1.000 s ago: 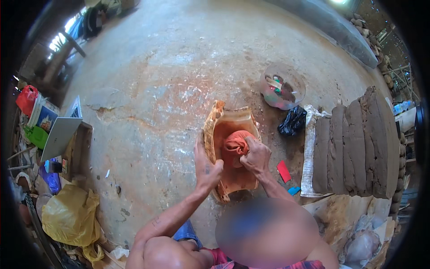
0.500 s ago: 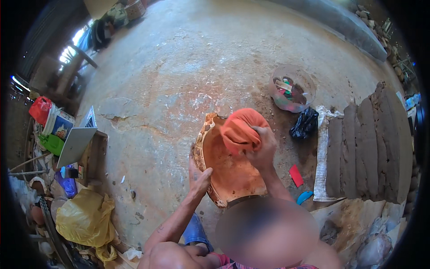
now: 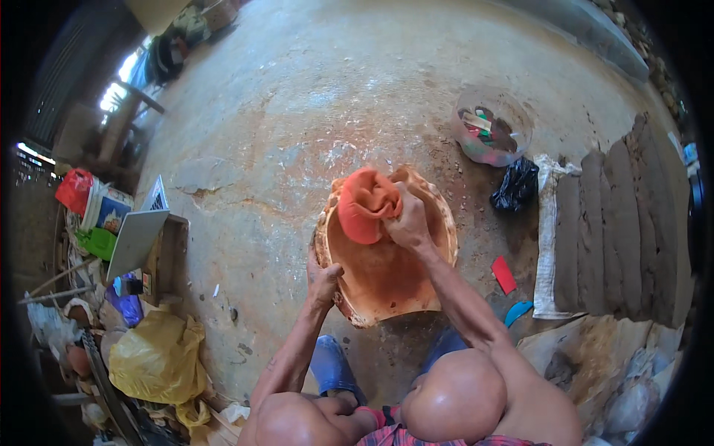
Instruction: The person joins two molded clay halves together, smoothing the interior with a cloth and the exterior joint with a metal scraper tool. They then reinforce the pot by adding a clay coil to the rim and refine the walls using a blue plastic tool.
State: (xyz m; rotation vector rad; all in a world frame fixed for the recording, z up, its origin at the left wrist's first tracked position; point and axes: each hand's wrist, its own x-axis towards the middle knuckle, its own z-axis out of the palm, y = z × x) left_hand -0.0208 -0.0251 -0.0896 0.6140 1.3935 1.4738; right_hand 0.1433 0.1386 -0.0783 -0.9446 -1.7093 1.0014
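Note:
An orange-brown hollow piece point(image 3: 387, 279), shaped like a deep curved shell with a thick, knobbly rim, is tilted between my knees and the floor in front of me. My left hand point(image 3: 324, 282) grips its left rim, thumb on the inside and fingers around the outside. In my right hand point(image 3: 409, 221) is a bunched orange cloth point(image 3: 363, 212), held at the upper left of the hollow, next to the inner wall. The cloth hides part of the far rim, and whether it presses on the surface I cannot tell.
To the right stand thick grey-brown clay slabs point(image 3: 617, 230) on a white sack point(image 3: 548, 245). Nearby are a clear basin point(image 3: 491, 152) with tools, a black plastic bag point(image 3: 515, 186), a red card point(image 3: 503, 274) and a blue scraper point(image 3: 518, 313). At left are a laptop point(image 3: 137, 238) and a yellow bag point(image 3: 158, 357).
My right hand has moved left with the orange cloth, from the right side of the hollow to its upper left. The piece has turned, showing its right rim; my left hand keeps its grip.

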